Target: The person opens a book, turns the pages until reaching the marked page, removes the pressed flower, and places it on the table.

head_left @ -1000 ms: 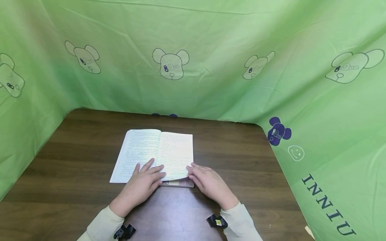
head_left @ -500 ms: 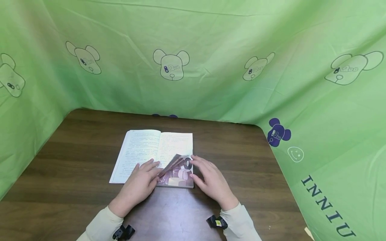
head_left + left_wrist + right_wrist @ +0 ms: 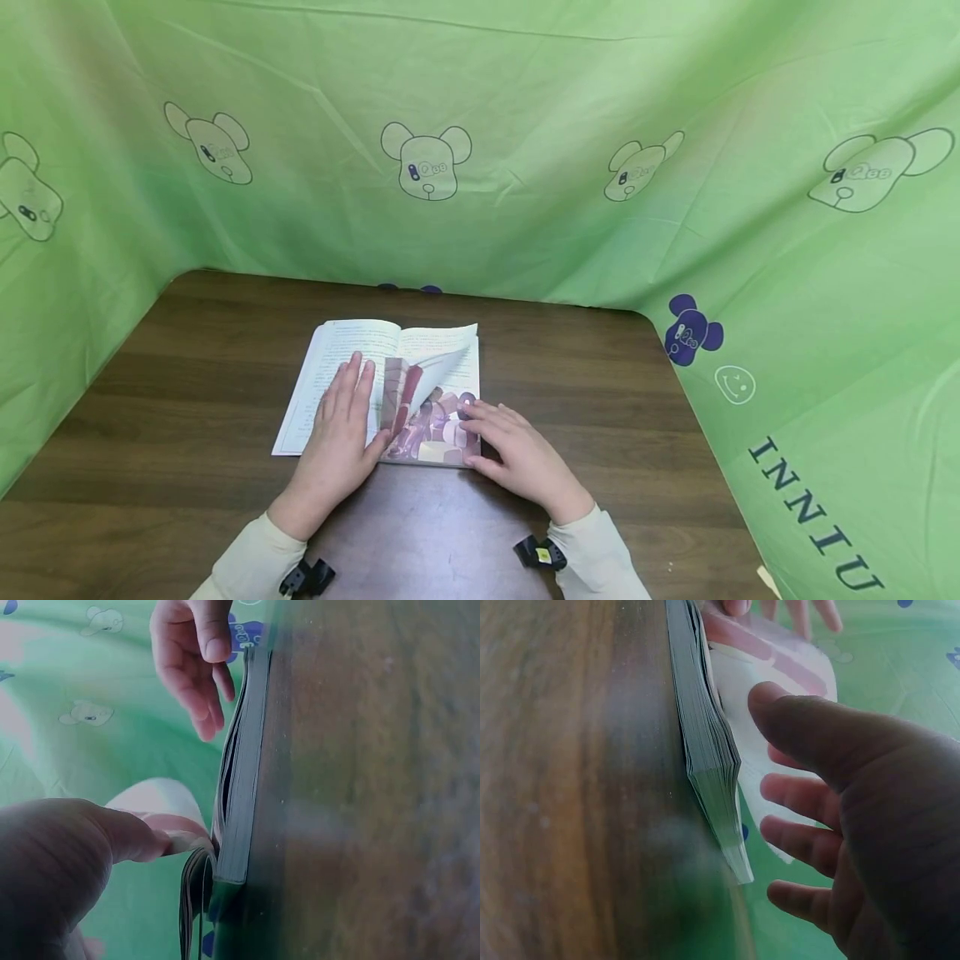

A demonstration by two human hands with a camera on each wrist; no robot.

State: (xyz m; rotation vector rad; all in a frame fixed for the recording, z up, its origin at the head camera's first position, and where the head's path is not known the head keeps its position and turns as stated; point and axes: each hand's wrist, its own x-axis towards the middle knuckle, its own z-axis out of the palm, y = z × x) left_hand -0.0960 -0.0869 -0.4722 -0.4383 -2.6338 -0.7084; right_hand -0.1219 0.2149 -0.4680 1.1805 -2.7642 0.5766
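Observation:
An open book [image 3: 352, 346] lies on the brown table, with printed text on its left page. Partway over, a curling leaf [image 3: 444, 367] stands up from the right side and uncovers a pinkish-purple picture page [image 3: 438, 432]. Across the left page stretches my left hand [image 3: 330, 450], fingers straight and thumb at the foot of the leaf by the spine; the left wrist view shows that thumb [image 3: 135, 836] against the paper. My right hand [image 3: 525, 462] is at the book's lower right, relaxed fingertips over the picture page's edge. In the right wrist view its fingers are spread beside the page block [image 3: 705, 727].
The wooden table [image 3: 600, 400] extends around the book on all sides. Green cloth [image 3: 525, 233] with bear-head drawings hangs behind and at both sides. Each wrist wears a small black camera [image 3: 540, 552] over a pale sleeve.
The right page has lifted and swung leftward, uncovering the picture page beneath. My left hand's fingers have shifted up and left off the spine; my right fingers have let go of the page corner.

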